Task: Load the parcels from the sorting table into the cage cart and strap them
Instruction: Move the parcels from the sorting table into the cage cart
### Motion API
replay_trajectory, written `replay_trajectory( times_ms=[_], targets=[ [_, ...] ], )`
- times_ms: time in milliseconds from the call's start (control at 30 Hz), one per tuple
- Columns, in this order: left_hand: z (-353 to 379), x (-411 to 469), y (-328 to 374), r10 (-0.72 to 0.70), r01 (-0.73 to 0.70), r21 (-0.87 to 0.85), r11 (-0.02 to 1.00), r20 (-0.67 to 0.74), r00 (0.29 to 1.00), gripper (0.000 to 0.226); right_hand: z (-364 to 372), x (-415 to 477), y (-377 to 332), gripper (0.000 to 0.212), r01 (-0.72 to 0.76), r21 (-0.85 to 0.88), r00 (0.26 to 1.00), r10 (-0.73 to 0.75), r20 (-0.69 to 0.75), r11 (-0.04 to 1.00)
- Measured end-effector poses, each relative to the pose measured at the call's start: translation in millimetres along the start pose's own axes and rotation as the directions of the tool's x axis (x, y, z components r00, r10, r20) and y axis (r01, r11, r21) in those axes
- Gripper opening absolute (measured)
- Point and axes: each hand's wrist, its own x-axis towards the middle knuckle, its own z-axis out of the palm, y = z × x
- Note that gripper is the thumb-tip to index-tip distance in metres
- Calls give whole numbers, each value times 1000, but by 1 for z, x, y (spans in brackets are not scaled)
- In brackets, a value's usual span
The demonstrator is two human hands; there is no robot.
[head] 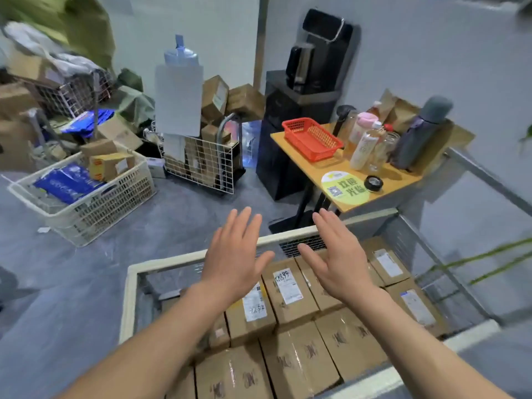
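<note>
Several brown cardboard parcels (290, 295), some with white labels, lie packed side by side inside the cage cart (126, 300), which has a pale frame and mesh walls. My left hand (234, 254) and my right hand (335, 254) hover above the cart's far rim, back sides up, fingers straight and spread. Neither hand holds or touches anything. No strap is in view.
A small wooden table (383, 185) behind the cart carries a red basket (312, 139), bottles and a black tape roll (373, 184). On the floor to the left stand a white crate (95, 205) and a wire cart (201, 165) with boxes.
</note>
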Motion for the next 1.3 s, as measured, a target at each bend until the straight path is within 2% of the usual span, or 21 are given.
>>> replay_trajectory(
  times_ms=[200, 433, 700, 967, 1300],
  targets=[
    [-60, 11, 119, 235, -233, 36, 972, -214, 948, 79, -137, -35, 22, 71, 17, -121, 961, -50, -273, 992],
    [-104, 0, 262, 467, -465, 110, 879, -404, 787, 79, -271, -108, 53, 74, -53, -257, 876, -78, -475, 965],
    [-122, -17, 395, 623, -642, 128, 756, -442, 645, 80, -378, -193, 84, 73, -229, -386, 772, -74, -631, 894],
    [-123, -39, 492, 755, -820, 92, 565, -458, 469, 79, -454, -280, 86, 73, -500, -482, 652, -54, -756, 720],
    [-126, -80, 563, 831, -968, -39, 250, -505, 235, 80, -497, -370, 35, 76, -762, -471, 527, 3, -850, 445]
  ],
)
